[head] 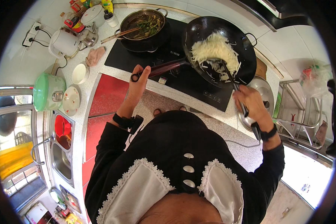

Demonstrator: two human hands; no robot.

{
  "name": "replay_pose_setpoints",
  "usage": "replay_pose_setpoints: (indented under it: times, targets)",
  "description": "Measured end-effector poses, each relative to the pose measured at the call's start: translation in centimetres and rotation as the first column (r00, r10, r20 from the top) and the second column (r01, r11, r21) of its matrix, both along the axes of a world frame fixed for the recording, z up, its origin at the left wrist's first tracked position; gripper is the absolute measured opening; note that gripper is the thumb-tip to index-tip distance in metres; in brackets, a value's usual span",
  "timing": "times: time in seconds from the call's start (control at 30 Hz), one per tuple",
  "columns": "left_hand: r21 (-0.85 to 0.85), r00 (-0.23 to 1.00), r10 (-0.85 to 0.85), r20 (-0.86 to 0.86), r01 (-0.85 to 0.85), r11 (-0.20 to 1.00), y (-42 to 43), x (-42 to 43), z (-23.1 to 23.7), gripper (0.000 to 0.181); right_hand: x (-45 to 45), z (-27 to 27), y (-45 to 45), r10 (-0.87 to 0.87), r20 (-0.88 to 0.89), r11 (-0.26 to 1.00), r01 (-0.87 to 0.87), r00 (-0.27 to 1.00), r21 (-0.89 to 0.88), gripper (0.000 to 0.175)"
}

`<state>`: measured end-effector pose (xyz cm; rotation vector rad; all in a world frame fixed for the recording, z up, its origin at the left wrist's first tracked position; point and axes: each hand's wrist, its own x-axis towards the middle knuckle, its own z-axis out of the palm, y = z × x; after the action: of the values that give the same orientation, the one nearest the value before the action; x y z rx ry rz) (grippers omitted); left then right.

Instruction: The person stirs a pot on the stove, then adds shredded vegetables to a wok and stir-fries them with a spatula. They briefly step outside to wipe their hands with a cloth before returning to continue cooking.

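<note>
Pale shredded vegetable, perhaps potato, point(212, 49) lies heaped in a black wok point(243, 58) at the right of the black cooktop point(168, 81). My left hand point(140, 79) grips the end of the wok's dark red handle point(168, 68). In my right hand point(250, 100) is the black handle of a cooking spatula point(231, 77), whose head is partly hidden among the shreds. At the cooktop's left a metal pan point(123, 23) holds cooked green vegetables point(149, 26), with wooden chopsticks point(128, 32) resting across its rim.
A metal lid point(261, 86) lies right of the cooktop. To the left are a pink cloth point(95, 56), white bowl point(80, 74), patterned plate point(71, 100), green-lidded rice cooker point(49, 92), white electric kettle point(64, 43) and sink point(62, 159). A metal rack point(296, 123) stands at the right.
</note>
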<state>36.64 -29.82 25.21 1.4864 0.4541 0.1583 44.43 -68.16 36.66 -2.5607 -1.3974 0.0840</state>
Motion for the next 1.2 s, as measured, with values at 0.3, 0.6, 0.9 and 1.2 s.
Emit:
replay_pose_setpoints:
  times: [0.3, 0.6, 0.9, 1.2]
  targets:
    - [0.001, 0.997, -0.017, 0.082, 0.017, 1.000, 0.3, 0.3, -0.8, 0.037, 7.8, 3.3, -7.8, -0.522, -0.549, 0.607, 0.736, 0.653, 0.299, 0.019]
    - [-0.001, 0.997, 0.014, 0.078, -0.014, 1.000, 0.0, 0.3, -0.9, 0.037, 16.7, -11.6, -7.8, 0.005, -0.959, 0.125, 0.951, 0.283, 0.281, 0.026]
    - [-0.013, 0.997, 0.015, 0.080, -0.014, 1.000, 0.2, 0.3, -1.1, 0.035, 9.0, -4.9, -4.5, 0.117, -0.176, 0.820, 0.005, 0.977, 0.573, 0.011]
    - [-0.096, 1.000, 0.016, 0.018, -0.015, 0.995, -0.2, 0.2, 0.3, 0.040, -1.5, 4.4, -5.1, 0.101, 0.075, 0.989, -0.092, 0.992, -0.118, 0.020]
